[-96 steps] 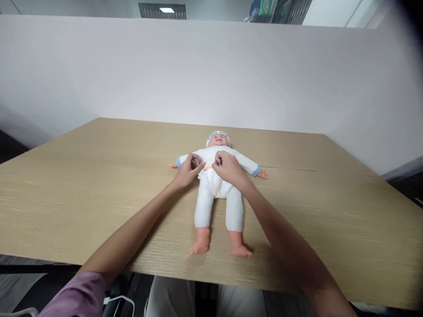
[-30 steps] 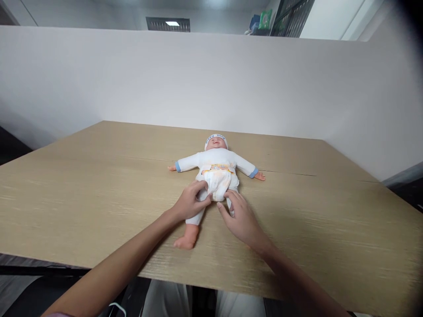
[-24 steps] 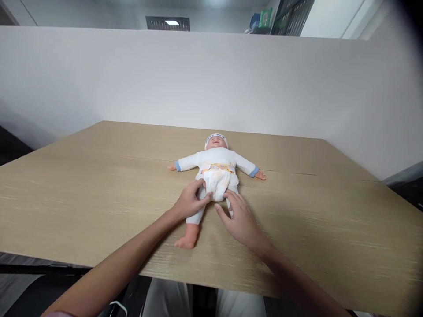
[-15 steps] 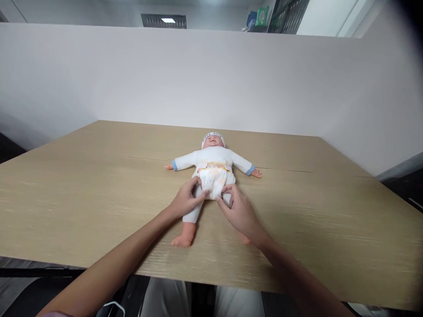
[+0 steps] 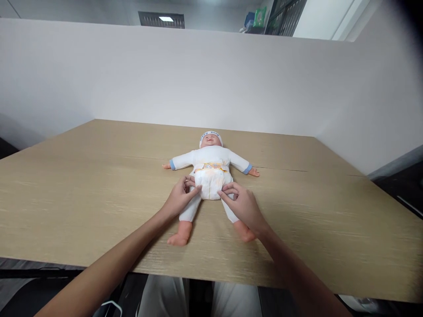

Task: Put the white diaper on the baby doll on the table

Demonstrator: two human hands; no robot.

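A baby doll (image 5: pixel 211 154) in white clothes with blue cuffs lies on its back, arms spread and feet toward me. Around its hips sits a white diaper (image 5: pixel 210 182) with an orange patterned waistband. My left hand (image 5: pixel 180 193) is at the diaper's left edge, thumb and fingers closed on the leg opening by the doll's thigh. At the opposite leg edge my right hand (image 5: pixel 243 204) pinches the diaper between thumb and fingers. The fingertips of both hands are partly hidden against the cloth.
The doll rests on a wooden table (image 5: pixel 99 189) with a thin seam across it. A pale partition wall (image 5: pixel 198 79) stands behind the table. My legs (image 5: pixel 165 297) are below the near edge. Beyond the wall, a green package (image 5: pixel 260 17) shows at the top.
My left hand has moved slightly left and my right hand a little outward along the leg edges. The diaper's front looks flatter and wider, and the doll's right-side leg shows more.
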